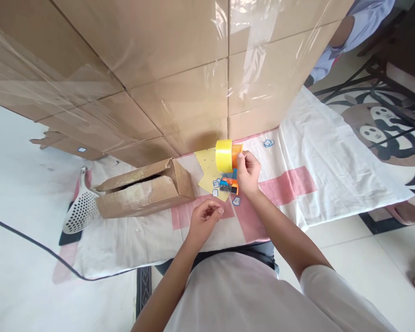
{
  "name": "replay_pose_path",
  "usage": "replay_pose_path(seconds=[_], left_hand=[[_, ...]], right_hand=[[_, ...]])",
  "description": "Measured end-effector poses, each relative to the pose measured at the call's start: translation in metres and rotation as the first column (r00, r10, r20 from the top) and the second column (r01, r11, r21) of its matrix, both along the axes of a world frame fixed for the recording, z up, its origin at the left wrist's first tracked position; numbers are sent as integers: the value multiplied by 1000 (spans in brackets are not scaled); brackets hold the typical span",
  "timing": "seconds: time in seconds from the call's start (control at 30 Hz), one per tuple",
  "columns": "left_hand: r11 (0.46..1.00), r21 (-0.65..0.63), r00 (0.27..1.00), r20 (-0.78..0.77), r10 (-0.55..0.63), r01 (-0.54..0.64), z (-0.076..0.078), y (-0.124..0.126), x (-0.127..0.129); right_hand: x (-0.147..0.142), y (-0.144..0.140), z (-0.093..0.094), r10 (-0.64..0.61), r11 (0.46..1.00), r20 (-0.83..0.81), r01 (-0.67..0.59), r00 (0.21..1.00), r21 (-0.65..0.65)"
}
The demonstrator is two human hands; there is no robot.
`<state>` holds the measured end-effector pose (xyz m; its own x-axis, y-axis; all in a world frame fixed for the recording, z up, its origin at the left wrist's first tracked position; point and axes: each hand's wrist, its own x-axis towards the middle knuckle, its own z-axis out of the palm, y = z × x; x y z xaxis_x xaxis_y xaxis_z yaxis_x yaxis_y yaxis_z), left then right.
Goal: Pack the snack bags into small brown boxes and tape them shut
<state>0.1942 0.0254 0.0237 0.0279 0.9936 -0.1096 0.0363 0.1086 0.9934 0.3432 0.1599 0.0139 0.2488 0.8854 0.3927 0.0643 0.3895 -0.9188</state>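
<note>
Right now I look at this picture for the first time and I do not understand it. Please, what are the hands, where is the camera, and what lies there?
The camera sits on a person's head and looks down at their own two bare hands. The right hand grips a tape dispenser with a yellow roll. The left hand is curled and seems to hold nothing. On the white and pink cloth lie a long cardboard box, a yellow sheet, small stickers and a perforated scoop. Large boxes stand behind.

My white short-sleeved top, sleeve ending above my right elbow, both forearms bare, dark blue-grey trousers showing at my lap
</note>
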Motion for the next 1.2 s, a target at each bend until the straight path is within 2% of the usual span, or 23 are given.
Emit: replay_pose_path(seconds=[0.2,0.37,0.6,0.87,1.2], left_hand=[[997,25,994,91,65,-68,6,-11,-8],[996,21,993,80,86,-87,5,-25,-22],[983,-54,963,199,182,-175,0,-39,-42],[968,-116,867,430,252,-223,5,-41,-47],[973,-77,875,427,229,-217,2,-46,-45]], right_hand=[[10,10,-3,-114,992,47,112,992,52],[11,14,-4,-162,984,58,157,985,78],[6,12,-5,-120,992,69,117,990,43],[6,13,-6,-113,993,51,111,992,39],[6,15,-6,-102,995,44,102,994,19]])
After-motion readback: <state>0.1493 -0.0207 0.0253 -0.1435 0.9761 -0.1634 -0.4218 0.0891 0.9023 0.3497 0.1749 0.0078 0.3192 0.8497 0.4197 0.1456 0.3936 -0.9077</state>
